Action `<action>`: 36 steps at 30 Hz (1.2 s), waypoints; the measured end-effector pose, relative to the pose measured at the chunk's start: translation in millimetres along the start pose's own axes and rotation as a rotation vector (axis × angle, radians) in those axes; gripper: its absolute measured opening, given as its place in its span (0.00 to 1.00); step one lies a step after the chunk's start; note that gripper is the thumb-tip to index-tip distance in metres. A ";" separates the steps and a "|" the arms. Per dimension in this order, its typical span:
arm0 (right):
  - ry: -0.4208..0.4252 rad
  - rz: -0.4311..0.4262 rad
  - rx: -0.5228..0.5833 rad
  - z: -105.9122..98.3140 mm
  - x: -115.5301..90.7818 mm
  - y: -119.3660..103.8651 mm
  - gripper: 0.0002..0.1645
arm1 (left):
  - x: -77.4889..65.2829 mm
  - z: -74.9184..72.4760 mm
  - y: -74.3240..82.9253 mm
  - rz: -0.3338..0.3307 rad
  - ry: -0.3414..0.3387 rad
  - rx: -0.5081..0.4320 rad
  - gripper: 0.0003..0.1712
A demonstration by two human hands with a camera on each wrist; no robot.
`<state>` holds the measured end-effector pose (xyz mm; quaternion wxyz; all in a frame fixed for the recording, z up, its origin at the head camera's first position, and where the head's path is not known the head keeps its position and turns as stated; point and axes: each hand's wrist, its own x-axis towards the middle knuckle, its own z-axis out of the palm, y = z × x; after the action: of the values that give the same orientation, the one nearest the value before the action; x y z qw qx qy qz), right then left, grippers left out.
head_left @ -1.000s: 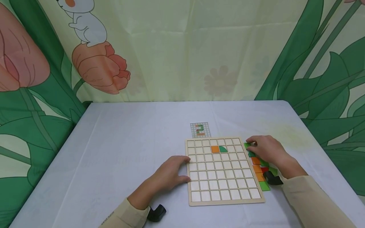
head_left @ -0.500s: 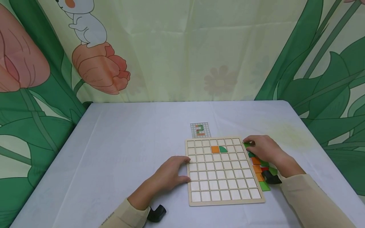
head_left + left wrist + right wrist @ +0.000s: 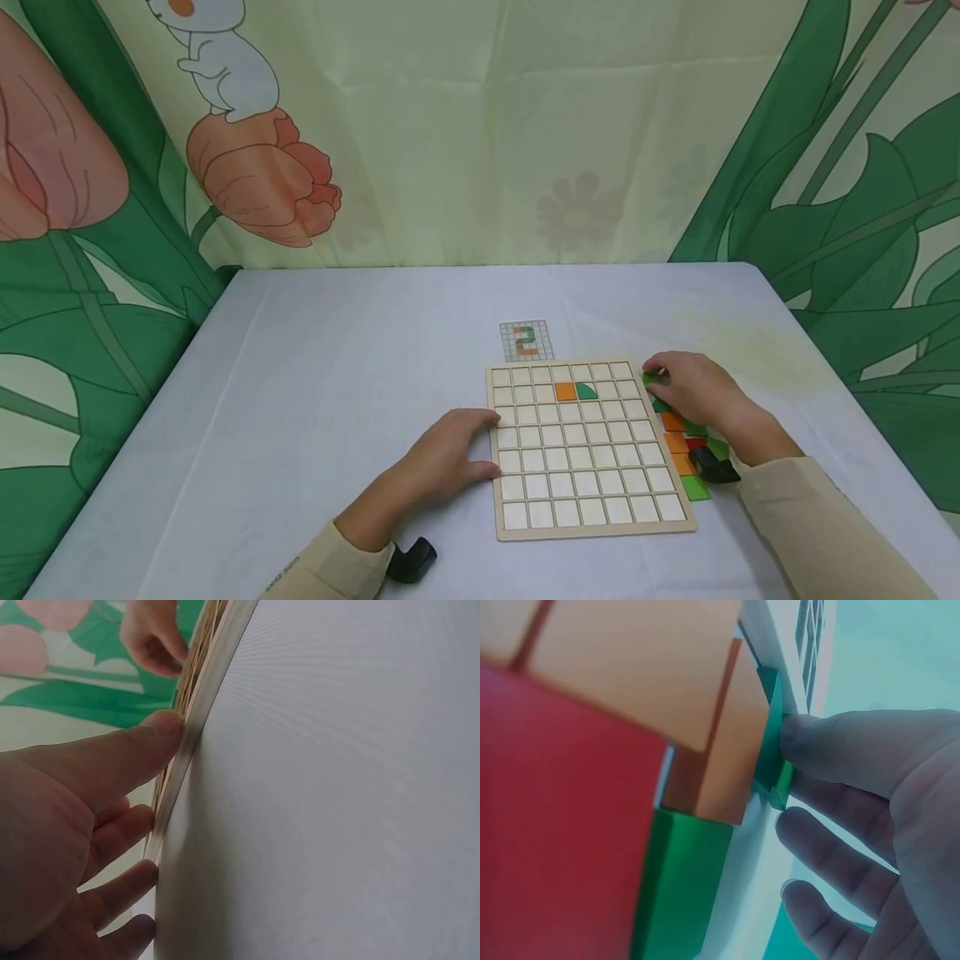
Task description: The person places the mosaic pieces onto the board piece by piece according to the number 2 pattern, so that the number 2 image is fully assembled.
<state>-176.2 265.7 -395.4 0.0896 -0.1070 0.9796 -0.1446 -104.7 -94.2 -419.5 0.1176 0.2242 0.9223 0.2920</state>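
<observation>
You have two hands (image 3: 444, 454) at one gridded board (image 3: 580, 457), two inset tiles (image 3: 566, 392), one printed card (image 3: 526, 342); overlapping loose tiles (image 3: 674, 442) defy counting

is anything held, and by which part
The right hand seems to pinch a light green tile by its edge; the left hand only touches the wooden board at one side.

Soft light, faint shadow beside the board (image 3: 577, 457); right wrist view bluish

Behind the white-clothed tabletop (image 3: 337, 358) hangs a creased, pale backdrop (image 3: 450, 125) printed with a rabbit (image 3: 236, 75) on an orange tulip (image 3: 255, 179), green leaves (image 3: 840, 258) flanking the tabletop.
</observation>
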 end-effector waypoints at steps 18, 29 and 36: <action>0.016 -0.092 0.058 -15.1 -1.9 -27.0 0.19 | -1.2 -2.3 -0.7 0.020 0.001 -0.012 0.35; -0.004 -0.121 0.100 -16.1 1.2 -47.6 0.20 | -2.0 -1.7 -1.8 0.038 0.012 -0.014 0.34; -0.022 -0.198 0.109 -14.3 5.2 -57.5 0.19 | -2.5 -1.1 -1.3 0.034 0.008 -0.015 0.35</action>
<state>-173.6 214.4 -365.2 0.0912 -0.2000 0.9538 -0.2047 -103.4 -96.9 -419.2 0.1108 0.2377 0.9165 0.3019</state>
